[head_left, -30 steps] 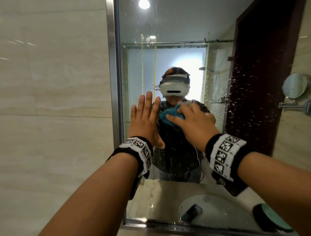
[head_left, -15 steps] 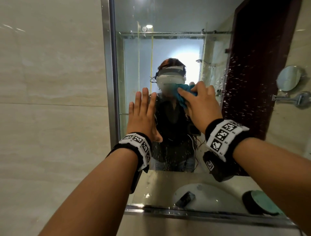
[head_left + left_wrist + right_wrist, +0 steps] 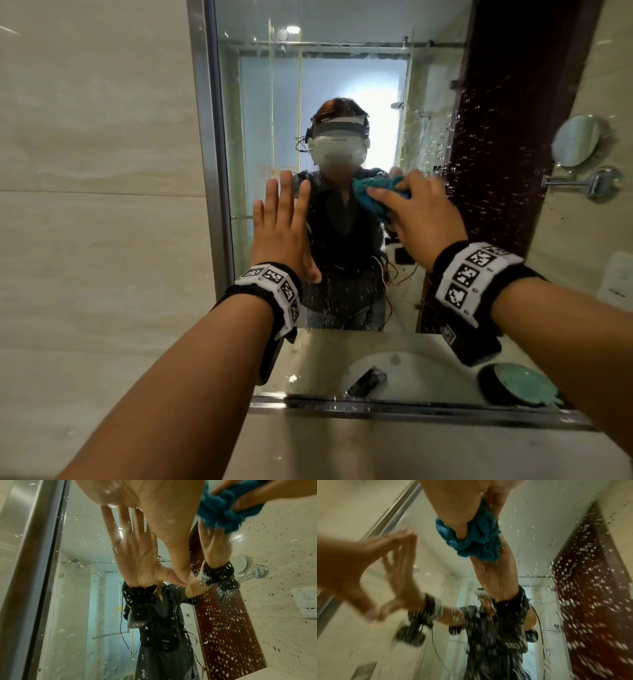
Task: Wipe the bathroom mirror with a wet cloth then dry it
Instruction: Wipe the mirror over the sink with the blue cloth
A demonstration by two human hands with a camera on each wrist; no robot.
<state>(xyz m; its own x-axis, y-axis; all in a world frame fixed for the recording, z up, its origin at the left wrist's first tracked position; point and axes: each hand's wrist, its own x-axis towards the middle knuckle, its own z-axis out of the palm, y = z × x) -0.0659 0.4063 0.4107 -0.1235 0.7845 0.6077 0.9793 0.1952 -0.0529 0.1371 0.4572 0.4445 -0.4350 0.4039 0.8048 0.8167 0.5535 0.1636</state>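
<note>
Head view: right hand (image 3: 421, 219) fingers (image 3: 383, 198) curl over bunched teal cloth (image 3: 368, 195), pressed to the mirror (image 3: 428, 102) at frame centre. Left hand (image 3: 281, 229) flat on glass, fingers straight, holding nothing. Wet-wipe step, prob. mid-way; droplets (image 3: 486, 144) upper right call for sweeping that way. Reflected chest label too small to read.
</note>
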